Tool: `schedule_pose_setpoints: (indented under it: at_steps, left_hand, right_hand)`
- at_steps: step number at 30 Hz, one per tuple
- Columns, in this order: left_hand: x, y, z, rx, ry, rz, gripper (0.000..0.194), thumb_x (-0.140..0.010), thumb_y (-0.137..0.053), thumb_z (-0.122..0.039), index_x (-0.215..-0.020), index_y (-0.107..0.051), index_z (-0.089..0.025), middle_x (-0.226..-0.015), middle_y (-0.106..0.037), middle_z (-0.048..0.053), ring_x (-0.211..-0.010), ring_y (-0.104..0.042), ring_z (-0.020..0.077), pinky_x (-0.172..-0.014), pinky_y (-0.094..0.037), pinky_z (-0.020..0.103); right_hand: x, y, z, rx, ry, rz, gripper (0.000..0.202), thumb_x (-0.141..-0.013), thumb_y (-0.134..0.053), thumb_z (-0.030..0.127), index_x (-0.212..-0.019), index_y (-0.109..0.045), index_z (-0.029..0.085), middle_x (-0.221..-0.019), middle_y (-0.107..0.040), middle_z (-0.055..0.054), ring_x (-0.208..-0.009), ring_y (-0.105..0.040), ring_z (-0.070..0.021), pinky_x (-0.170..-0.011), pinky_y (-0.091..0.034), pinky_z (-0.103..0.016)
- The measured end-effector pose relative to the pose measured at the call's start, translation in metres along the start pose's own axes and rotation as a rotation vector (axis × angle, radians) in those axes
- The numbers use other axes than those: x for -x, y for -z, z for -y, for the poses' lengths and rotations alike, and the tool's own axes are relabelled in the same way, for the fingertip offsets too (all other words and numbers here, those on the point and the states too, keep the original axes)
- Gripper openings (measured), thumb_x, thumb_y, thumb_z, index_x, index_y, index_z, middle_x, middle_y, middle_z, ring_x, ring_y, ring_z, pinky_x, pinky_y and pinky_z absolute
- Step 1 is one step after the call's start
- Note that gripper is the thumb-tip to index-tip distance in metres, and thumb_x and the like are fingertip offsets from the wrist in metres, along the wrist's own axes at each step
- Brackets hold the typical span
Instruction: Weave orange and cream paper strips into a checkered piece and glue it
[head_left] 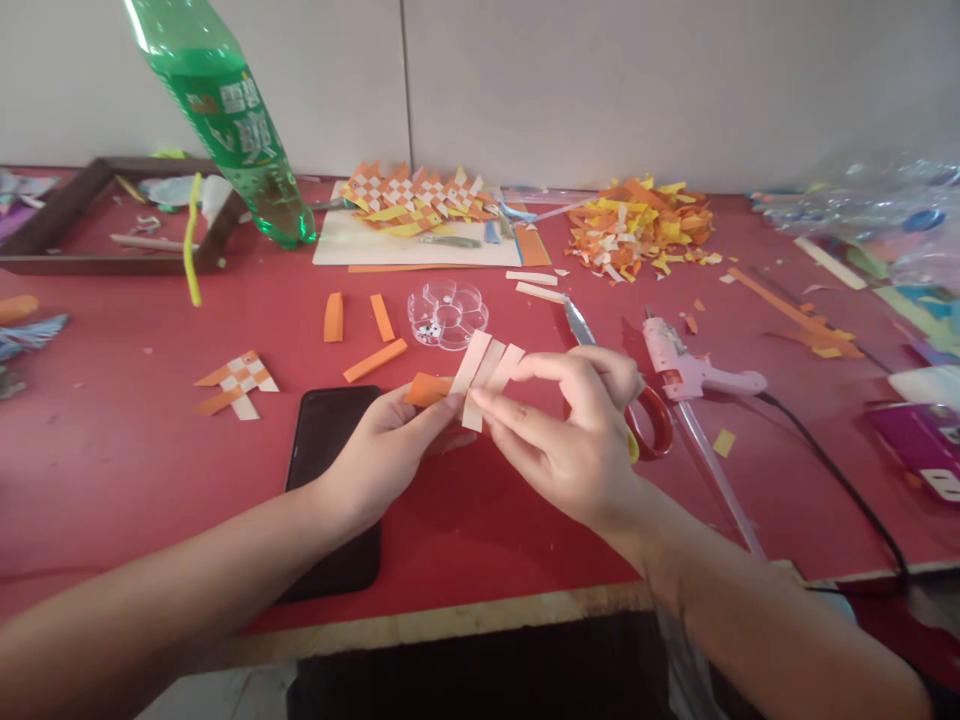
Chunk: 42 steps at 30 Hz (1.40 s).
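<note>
My left hand [390, 440] pinches an orange paper strip [427, 389] together with white paper strips [474, 375] that stand side by side and point up. My right hand [566, 425] has its thumb and a finger closed on the lower edge of the white strips, with the index finger bent near their upper right end. Loose orange strips [375, 361] lie beyond my left hand. A woven orange and white paper fish [244, 380] rests on the red table to the left.
A black phone [334, 530] lies under my left wrist. Scissors [651, 422] and a pink glue gun [675, 365] are right of my hands. Behind stand a clear flower-shaped tray [448, 314], a green bottle [225, 120] and a paper scrap pile [637, 225].
</note>
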<state>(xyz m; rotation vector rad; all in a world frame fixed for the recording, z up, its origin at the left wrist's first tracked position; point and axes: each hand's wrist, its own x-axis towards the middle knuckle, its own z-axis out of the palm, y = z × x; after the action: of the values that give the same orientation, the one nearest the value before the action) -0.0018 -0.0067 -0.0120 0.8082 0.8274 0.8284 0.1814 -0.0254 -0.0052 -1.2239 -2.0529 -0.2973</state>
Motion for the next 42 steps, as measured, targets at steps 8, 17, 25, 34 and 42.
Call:
schedule_pose_setpoints:
  at_steps: [8, 17, 25, 34, 42]
  left_hand:
    - [0.0, 0.001, 0.0, 0.033, 0.025, 0.006, 0.019, -0.088, -0.066, -0.031, -0.1, -0.075, -0.02, -0.11, -0.074, 0.005, -0.104, -0.067, 0.0216, -0.096, -0.053, 0.038]
    - [0.003, 0.004, -0.003, 0.009, 0.018, 0.012, 0.025, -0.089, -0.064, -0.039, -0.082, -0.072, -0.017, -0.078, -0.07, 0.002, -0.075, -0.064, 0.0134, -0.081, -0.053, 0.029]
    - [0.004, 0.002, -0.003, -0.283, -0.079, -0.102, 0.019, -0.079, -0.076, -0.034, -0.08, -0.069, -0.016, -0.074, -0.069, -0.001, -0.07, -0.063, 0.0092, -0.067, -0.049, 0.018]
    - [0.005, -0.002, -0.004, -0.198, -0.091, 0.036, 0.021, -0.083, -0.072, -0.026, -0.101, -0.066, -0.017, -0.096, -0.076, 0.003, -0.093, -0.072, 0.0171, -0.082, -0.057, 0.026]
    - [0.003, 0.0, -0.004, -0.088, -0.113, 0.026, 0.024, -0.082, -0.075, -0.022, -0.102, -0.065, -0.018, -0.1, -0.076, 0.002, -0.094, -0.072, 0.0146, -0.086, -0.057, 0.022]
  right_hand:
    - [-0.001, -0.003, -0.001, 0.037, 0.037, -0.016, 0.017, -0.083, -0.071, 0.024, -0.095, -0.076, 0.033, -0.104, -0.069, -0.003, -0.1, -0.046, -0.0249, -0.084, -0.038, -0.044]
    - [-0.002, 0.003, 0.001, -0.058, 0.06, 0.02, 0.025, -0.081, -0.063, 0.032, -0.102, -0.077, 0.027, -0.113, -0.063, -0.008, -0.101, -0.044, -0.0298, -0.084, -0.037, -0.052]
    - [-0.005, 0.01, -0.015, -0.401, -0.12, 0.066, 0.039, -0.089, -0.05, 0.029, -0.127, -0.062, 0.029, -0.128, -0.052, -0.008, -0.118, -0.049, -0.0282, -0.101, -0.036, -0.054]
    - [-0.01, 0.01, -0.012, -0.955, -0.688, 0.333, 0.05, -0.081, -0.07, 0.024, -0.127, -0.048, 0.027, -0.078, -0.064, 0.003, -0.066, -0.062, -0.0111, -0.061, -0.053, -0.025]
    - [-0.008, 0.007, -0.003, -0.987, -0.708, 0.281, 0.042, -0.081, -0.07, 0.027, -0.119, -0.051, 0.025, -0.075, -0.062, 0.004, -0.065, -0.06, -0.0095, -0.055, -0.049, -0.022]
